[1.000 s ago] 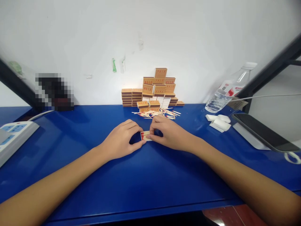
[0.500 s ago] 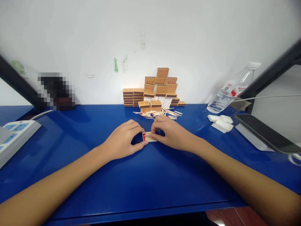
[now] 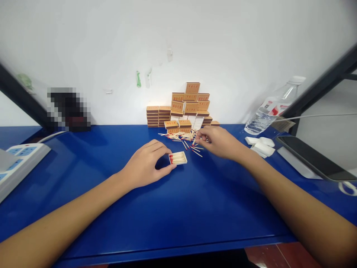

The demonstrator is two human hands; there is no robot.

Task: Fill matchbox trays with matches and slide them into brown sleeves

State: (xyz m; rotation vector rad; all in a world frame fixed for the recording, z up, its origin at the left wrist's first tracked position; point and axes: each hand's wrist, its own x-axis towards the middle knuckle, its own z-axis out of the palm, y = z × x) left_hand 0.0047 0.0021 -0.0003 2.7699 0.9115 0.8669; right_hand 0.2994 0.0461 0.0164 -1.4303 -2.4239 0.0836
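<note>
A small white matchbox tray (image 3: 181,153) holds several matches, their red heads toward the left. My left hand (image 3: 149,163) grips the tray's left end between thumb and forefinger. My right hand (image 3: 219,141) is to the upper right of the tray, at the edge of a loose pile of matches (image 3: 181,136), with its thumb and forefinger pinched on a match (image 3: 193,142). A few separate matches (image 3: 197,153) lie on the blue table (image 3: 178,212) between the tray and my right hand.
Stacked matchboxes (image 3: 191,108) stand against the wall behind the pile. On the right are a tilted water bottle (image 3: 260,117), white pieces (image 3: 263,147) and a phone (image 3: 315,158). On the left are a power strip (image 3: 25,163) and a pixelated dark object (image 3: 71,109).
My right hand has moved from the tray up and right to the pile, uncovering the tray. Several matches now lie nearer me, in front of the pile. My left hand stays at the tray.
</note>
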